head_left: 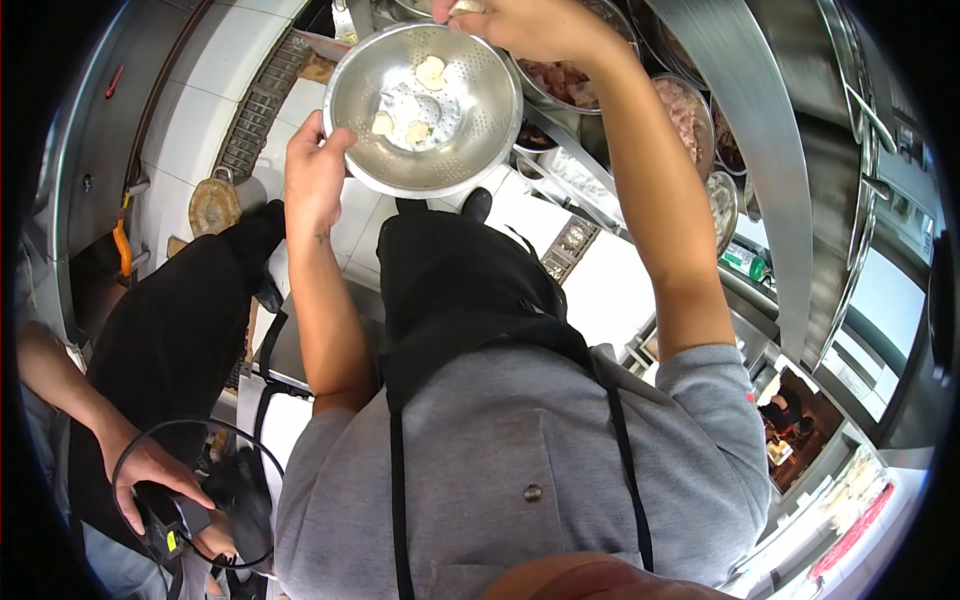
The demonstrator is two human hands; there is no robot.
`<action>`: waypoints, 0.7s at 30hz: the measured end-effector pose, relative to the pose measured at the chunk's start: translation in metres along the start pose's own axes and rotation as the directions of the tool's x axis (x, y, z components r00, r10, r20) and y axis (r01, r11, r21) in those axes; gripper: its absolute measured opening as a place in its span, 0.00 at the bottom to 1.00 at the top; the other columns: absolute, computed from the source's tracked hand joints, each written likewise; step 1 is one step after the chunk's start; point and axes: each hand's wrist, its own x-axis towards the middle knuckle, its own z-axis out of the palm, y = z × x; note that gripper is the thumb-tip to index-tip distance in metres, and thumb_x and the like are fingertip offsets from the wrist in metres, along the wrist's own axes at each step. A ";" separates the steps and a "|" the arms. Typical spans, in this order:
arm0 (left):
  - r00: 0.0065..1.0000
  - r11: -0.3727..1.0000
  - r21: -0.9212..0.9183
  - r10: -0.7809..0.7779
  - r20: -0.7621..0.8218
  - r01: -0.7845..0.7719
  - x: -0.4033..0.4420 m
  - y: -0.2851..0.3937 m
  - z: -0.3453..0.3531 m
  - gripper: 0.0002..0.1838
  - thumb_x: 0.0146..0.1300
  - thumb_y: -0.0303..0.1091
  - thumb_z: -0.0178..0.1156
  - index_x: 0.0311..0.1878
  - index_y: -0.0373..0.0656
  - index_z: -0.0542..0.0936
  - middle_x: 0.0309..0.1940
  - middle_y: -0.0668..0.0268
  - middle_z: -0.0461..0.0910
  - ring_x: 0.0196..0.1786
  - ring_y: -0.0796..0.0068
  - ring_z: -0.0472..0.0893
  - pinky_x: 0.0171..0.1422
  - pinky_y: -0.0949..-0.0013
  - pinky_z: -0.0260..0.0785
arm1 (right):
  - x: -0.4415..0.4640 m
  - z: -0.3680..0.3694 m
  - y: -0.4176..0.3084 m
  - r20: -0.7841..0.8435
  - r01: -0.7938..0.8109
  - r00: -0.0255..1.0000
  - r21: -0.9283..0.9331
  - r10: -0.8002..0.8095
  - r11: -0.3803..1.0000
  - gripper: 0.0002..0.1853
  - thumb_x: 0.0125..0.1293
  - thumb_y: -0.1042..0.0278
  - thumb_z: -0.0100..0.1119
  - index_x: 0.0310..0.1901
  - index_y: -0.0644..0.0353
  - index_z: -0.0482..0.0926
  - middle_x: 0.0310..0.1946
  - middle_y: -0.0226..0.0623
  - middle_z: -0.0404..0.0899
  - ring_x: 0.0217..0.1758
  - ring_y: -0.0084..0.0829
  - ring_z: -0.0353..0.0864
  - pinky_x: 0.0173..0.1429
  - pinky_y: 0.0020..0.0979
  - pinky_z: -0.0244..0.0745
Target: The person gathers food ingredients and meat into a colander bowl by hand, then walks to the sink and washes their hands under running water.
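Note:
A metal colander (480, 150) with small holes hangs over the floor, tilted toward the camera. Several pale pieces (431, 72) lie inside it. My left hand (318, 175) grips its left rim, thumb on top. At the top edge of the view, my right hand (510, 22) is closed around a pale piece (467, 7), just above the colander's far rim. Part of that hand is cut off by the frame edge. What the pale pieces are is too small to tell.
Metal bowls of raw meat (683, 115) stand at the right, beside a steel shelf edge (770, 130). At the left a person in a black apron (165, 330) handles a dark device (165, 520). A round wooden block (214, 205) lies near the drain grate (245, 130).

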 end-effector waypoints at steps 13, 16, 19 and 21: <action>1.000 1.000 -0.004 0.010 0.011 -0.010 -0.004 0.003 0.001 0.09 0.60 0.24 0.52 0.42 0.34 0.77 0.30 0.63 0.79 0.27 0.79 0.76 0.31 0.73 0.70 | -0.017 0.005 -0.018 0.136 -0.035 0.990 0.101 0.021 0.994 0.10 0.64 0.75 0.50 0.45 0.66 0.78 0.42 0.51 0.81 0.48 0.44 0.81 0.52 0.39 0.74; 1.000 1.000 -0.011 0.019 0.021 -0.018 -0.004 0.003 0.000 0.09 0.60 0.24 0.52 0.43 0.34 0.77 0.30 0.63 0.79 0.28 0.78 0.77 0.31 0.72 0.71 | -0.018 0.018 -0.017 0.241 -0.227 0.952 0.147 0.187 0.963 0.12 0.61 0.72 0.59 0.47 0.59 0.77 0.32 0.43 0.80 0.28 0.31 0.81 0.32 0.34 0.77; 0.999 1.000 -0.018 0.016 0.036 -0.016 -0.001 -0.002 -0.002 0.09 0.60 0.24 0.52 0.43 0.33 0.77 0.30 0.63 0.79 0.28 0.77 0.77 0.31 0.71 0.71 | -0.019 0.023 -0.027 0.291 -0.232 0.941 0.190 0.171 0.954 0.13 0.65 0.73 0.57 0.51 0.59 0.76 0.30 0.34 0.76 0.33 0.24 0.78 0.34 0.30 0.78; 0.999 1.000 -0.013 0.013 0.030 -0.012 -0.003 -0.001 -0.003 0.09 0.60 0.24 0.52 0.43 0.33 0.77 0.30 0.63 0.78 0.28 0.77 0.77 0.30 0.71 0.71 | -0.018 0.029 -0.030 0.307 -0.221 0.939 0.190 0.156 0.957 0.11 0.67 0.71 0.55 0.50 0.59 0.76 0.29 0.33 0.74 0.31 0.24 0.77 0.33 0.29 0.77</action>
